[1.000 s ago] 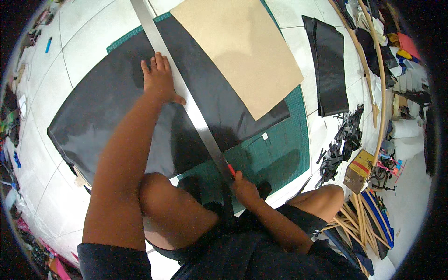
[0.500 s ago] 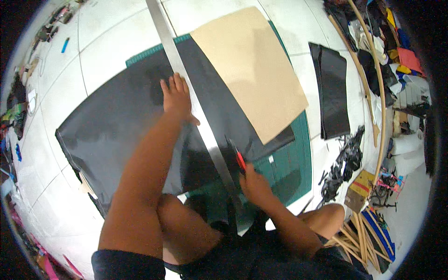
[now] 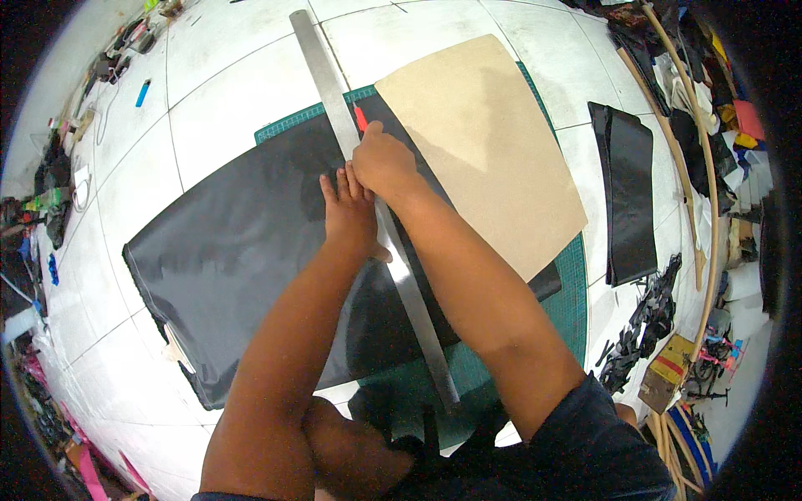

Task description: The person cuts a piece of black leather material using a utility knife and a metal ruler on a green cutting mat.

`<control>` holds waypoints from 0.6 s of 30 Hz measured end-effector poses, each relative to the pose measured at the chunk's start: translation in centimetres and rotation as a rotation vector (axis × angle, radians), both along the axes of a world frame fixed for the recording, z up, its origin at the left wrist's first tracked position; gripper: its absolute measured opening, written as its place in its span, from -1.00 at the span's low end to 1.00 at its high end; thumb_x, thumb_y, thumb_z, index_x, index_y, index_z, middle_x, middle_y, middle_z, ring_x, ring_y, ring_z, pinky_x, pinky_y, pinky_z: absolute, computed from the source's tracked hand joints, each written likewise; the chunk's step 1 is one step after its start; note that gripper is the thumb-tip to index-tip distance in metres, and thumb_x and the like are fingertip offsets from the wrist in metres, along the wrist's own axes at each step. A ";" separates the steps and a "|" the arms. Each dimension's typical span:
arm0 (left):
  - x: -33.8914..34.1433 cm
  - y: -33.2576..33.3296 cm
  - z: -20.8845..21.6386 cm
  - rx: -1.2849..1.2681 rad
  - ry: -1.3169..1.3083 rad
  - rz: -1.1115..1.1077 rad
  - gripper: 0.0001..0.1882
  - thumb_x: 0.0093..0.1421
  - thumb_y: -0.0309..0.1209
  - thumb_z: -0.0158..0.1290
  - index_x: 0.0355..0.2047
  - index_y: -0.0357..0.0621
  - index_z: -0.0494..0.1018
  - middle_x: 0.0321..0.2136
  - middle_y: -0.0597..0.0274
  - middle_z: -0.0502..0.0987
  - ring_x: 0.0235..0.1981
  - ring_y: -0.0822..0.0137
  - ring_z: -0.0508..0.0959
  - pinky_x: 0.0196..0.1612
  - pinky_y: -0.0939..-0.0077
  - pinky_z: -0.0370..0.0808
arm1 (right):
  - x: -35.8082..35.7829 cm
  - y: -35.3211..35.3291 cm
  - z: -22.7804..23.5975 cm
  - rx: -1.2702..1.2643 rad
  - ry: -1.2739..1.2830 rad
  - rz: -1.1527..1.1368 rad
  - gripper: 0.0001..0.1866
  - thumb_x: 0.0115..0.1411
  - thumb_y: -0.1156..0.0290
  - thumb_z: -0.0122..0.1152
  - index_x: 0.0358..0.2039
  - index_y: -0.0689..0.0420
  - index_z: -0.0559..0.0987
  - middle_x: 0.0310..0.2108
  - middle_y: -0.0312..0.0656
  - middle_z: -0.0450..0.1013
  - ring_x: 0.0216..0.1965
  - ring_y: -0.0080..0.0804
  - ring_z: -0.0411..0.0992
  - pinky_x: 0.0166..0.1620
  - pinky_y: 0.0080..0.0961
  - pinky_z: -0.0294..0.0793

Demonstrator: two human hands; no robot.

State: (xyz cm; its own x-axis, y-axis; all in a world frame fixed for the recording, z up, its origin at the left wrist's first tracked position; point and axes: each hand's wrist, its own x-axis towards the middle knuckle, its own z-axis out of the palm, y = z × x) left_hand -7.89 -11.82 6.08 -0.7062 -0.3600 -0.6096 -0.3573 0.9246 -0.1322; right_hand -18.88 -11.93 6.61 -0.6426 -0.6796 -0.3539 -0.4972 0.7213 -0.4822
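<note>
The steel ruler (image 3: 422, 330) lies across the black sheet (image 3: 242, 234), its long axis running from the person's far left to near right; both ends overhang the sheet. The red cutter (image 3: 360, 118) is at the ruler's right-hand edge, near the sheet's far margin. The right hand (image 3: 384, 163) is closed around the cutter and is the nearer hand to the ruler's far end. The left hand (image 3: 351, 221) lies flat, fingers spread, across ruler and sheet. The hands are close together; contact between them cannot be confirmed, nor can blade contact with the sheet. A tan panel (image 3: 484, 150) lies to the right, above the green mat (image 3: 572, 292). Compared with half a second earlier, the right hand and cutter have shifted from the ruler's near part to beyond the left hand, which remains on the ruler.
</note>
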 end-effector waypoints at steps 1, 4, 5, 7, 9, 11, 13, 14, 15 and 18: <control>0.0 -0.1 -0.3 -0.010 -0.010 -0.014 0.52 -0.39 0.47 0.25 0.42 -0.18 -0.14 0.42 -0.20 -0.15 0.43 -0.20 -0.17 0.34 -0.38 -0.26 | -0.1 -0.2 -0.3 0.009 -0.011 0.010 -0.62 0.19 0.34 0.13 -0.10 0.34 0.33 -0.19 0.25 0.53 -0.11 0.17 0.54 -0.02 -0.05 0.52; 0.3 0.0 -0.7 -0.013 -0.001 -0.031 0.49 -0.36 0.47 0.22 0.42 -0.17 -0.14 0.42 -0.17 -0.13 0.43 -0.20 -0.17 0.34 -0.38 -0.27 | -0.2 -0.5 -0.6 0.031 -0.025 0.035 -0.57 0.19 0.30 0.17 -0.08 0.33 0.32 -0.17 0.26 0.52 -0.06 0.18 0.51 0.02 -0.07 0.49; 0.2 0.0 -0.7 -0.011 -0.008 -0.032 0.49 -0.35 0.48 0.22 0.42 -0.17 -0.13 0.42 -0.17 -0.13 0.43 -0.20 -0.17 0.34 -0.38 -0.27 | -0.1 -0.5 -0.6 0.033 -0.015 0.037 -0.57 0.18 0.30 0.18 -0.08 0.33 0.32 -0.17 0.26 0.52 -0.06 0.18 0.51 0.02 -0.07 0.49; 0.3 -0.2 -0.5 -0.008 -0.028 -0.028 0.47 -0.33 0.48 0.20 0.42 -0.17 -0.13 0.42 -0.15 -0.13 0.43 -0.19 -0.17 0.34 -0.38 -0.28 | 0.1 -0.7 -0.4 0.024 -0.004 0.051 -0.59 0.19 0.31 0.15 -0.09 0.34 0.34 -0.19 0.24 0.53 -0.08 0.16 0.53 -0.01 -0.07 0.51; 0.2 0.1 -0.4 -0.020 -0.016 -0.032 0.47 -0.32 0.49 0.19 0.41 -0.19 -0.12 0.42 -0.16 -0.13 0.43 -0.19 -0.16 0.34 -0.38 -0.27 | 0.0 -0.5 0.0 0.008 0.004 0.067 -0.64 0.22 0.33 0.08 -0.09 0.35 0.37 -0.22 0.22 0.55 -0.14 0.14 0.56 -0.05 -0.05 0.55; 0.1 0.1 -0.3 -0.022 -0.016 -0.017 0.49 -0.34 0.45 0.23 0.41 -0.24 -0.14 0.42 -0.17 -0.14 0.44 -0.14 -0.13 0.35 -0.34 -0.25 | -0.6 -1.6 0.6 0.029 -0.043 0.050 -0.62 0.23 0.30 0.07 -0.08 0.35 0.37 -0.21 0.21 0.55 -0.14 0.13 0.56 -0.04 -0.04 0.53; -0.5 0.4 0.7 -0.006 -0.024 0.012 0.54 -0.40 0.37 0.33 0.40 -0.33 -0.16 0.42 -0.19 -0.16 0.44 -0.05 -0.09 0.38 -0.25 -0.20 | -1.3 -1.8 0.7 0.065 -0.066 0.049 -0.60 0.24 0.27 0.06 -0.07 0.35 0.37 -0.20 0.21 0.55 -0.12 0.14 0.55 -0.02 -0.03 0.51; -0.6 0.6 0.6 -0.001 -0.020 0.000 0.54 -0.40 0.37 0.33 0.39 -0.34 -0.16 0.41 -0.19 -0.15 0.44 -0.05 -0.08 0.38 -0.24 -0.19 | -1.6 -1.8 0.8 0.086 -0.064 0.060 -0.60 0.25 0.27 0.06 -0.07 0.35 0.36 -0.19 0.22 0.54 -0.12 0.15 0.54 -0.01 -0.02 0.51; -0.4 0.2 0.6 -0.001 -0.018 0.001 0.54 -0.39 0.37 0.33 0.39 -0.34 -0.16 0.41 -0.19 -0.13 0.44 -0.04 -0.07 0.38 -0.24 -0.19 | -1.6 -2.0 0.9 0.102 -0.064 0.084 -0.60 0.25 0.26 0.05 -0.06 0.34 0.36 -0.18 0.23 0.54 -0.11 0.16 0.54 -0.01 -0.02 0.50; 0.0 0.2 0.7 -0.040 0.031 -0.006 0.54 -0.41 0.38 0.32 0.39 -0.35 -0.14 0.40 -0.19 -0.11 0.43 -0.03 -0.05 0.38 -0.23 -0.18 | 0.4 2.1 1.2 0.065 -0.104 0.087 -0.63 0.28 0.27 0.00 -0.05 0.31 0.34 -0.17 0.29 0.52 -0.10 0.19 0.52 -0.01 0.00 0.49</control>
State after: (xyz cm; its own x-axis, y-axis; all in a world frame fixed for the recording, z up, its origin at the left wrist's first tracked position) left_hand -7.88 -11.66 6.81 -0.7268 -0.3790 -0.5728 -0.3558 0.9211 -0.1579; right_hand -18.44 -9.82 7.80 -0.5397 -0.7047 -0.4605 -0.5090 0.7089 -0.4883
